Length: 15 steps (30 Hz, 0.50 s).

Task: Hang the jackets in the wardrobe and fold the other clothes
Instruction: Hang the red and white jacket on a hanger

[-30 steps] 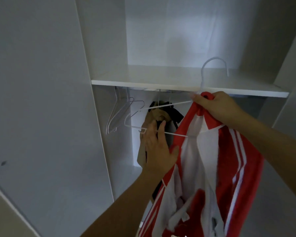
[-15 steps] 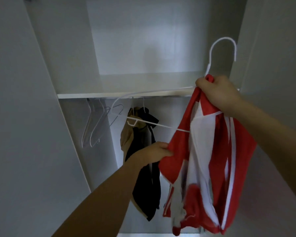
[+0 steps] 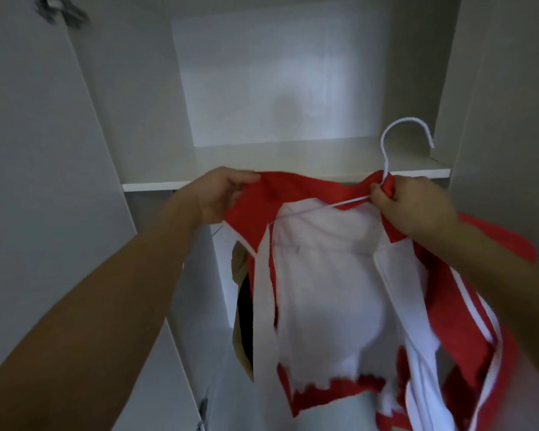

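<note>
The red-and-white track jacket [image 3: 330, 287] is on its white wire hanger [image 3: 395, 144] but not yet hung, held up before the wardrobe shelf [image 3: 293, 169]; a tan-and-black jacket [image 3: 241, 306] already hangs behind it. The left hand [image 3: 221, 194] pinches the jacket's left shoulder, while the right hand [image 3: 408, 203] grips collar and hanger neck together.
</note>
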Each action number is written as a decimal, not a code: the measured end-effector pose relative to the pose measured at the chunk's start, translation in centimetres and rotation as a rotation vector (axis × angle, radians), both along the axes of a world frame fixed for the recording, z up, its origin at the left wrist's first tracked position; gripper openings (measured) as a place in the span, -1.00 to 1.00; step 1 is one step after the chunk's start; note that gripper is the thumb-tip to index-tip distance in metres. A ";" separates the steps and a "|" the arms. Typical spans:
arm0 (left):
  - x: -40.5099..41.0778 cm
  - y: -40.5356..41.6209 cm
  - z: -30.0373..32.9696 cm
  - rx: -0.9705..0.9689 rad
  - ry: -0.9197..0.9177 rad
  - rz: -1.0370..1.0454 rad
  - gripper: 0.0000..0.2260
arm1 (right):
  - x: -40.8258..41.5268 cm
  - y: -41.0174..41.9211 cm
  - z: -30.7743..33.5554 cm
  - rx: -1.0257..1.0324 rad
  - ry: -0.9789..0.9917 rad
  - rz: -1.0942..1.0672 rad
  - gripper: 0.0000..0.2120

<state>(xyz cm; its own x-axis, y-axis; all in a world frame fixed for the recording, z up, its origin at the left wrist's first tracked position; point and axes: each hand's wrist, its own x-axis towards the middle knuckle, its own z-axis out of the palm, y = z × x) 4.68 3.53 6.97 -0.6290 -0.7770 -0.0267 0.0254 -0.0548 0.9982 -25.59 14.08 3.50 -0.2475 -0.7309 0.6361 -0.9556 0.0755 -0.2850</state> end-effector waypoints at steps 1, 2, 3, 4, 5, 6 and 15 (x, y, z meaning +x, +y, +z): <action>-1.2 0.5 0.7 0.004 0.049 0.004 -0.81 | 0.8 -0.3 -0.1 -0.001 0.008 0.016 -0.63; -2.5 0.9 1.2 0.001 0.076 0.030 -0.80 | 1.6 -0.4 -0.2 0.019 -0.012 0.076 -0.65; -4.0 1.4 1.6 -0.008 0.076 0.065 -0.79 | 2.3 -0.5 -0.2 0.055 -0.068 0.174 -0.66; -5.4 1.8 1.9 -0.044 0.041 0.116 -0.79 | 3.0 -0.4 -0.1 0.092 -0.146 0.281 -0.67; -6.7 2.2 2.1 -0.074 0.005 0.161 -0.80 | 3.7 -0.3 0.1 0.124 -0.224 0.366 -0.68; -7.8 2.6 2.3 -0.099 -0.031 0.200 -0.80 | 4.3 -0.1 0.3 0.148 -0.282 0.426 -0.66; -8.9 3.6 2.6 -0.284 -0.026 0.350 -0.83 | 6.1 -2.7 0.2 0.093 -0.337 0.293 -0.70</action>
<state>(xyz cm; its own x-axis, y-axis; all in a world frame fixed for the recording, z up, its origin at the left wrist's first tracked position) -4.18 7.18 9.55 -0.3287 -0.9217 0.2061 -0.0313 0.2287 0.9730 -19.47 11.38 3.70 -0.2040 -0.8510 0.4840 -0.7955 -0.1441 -0.5886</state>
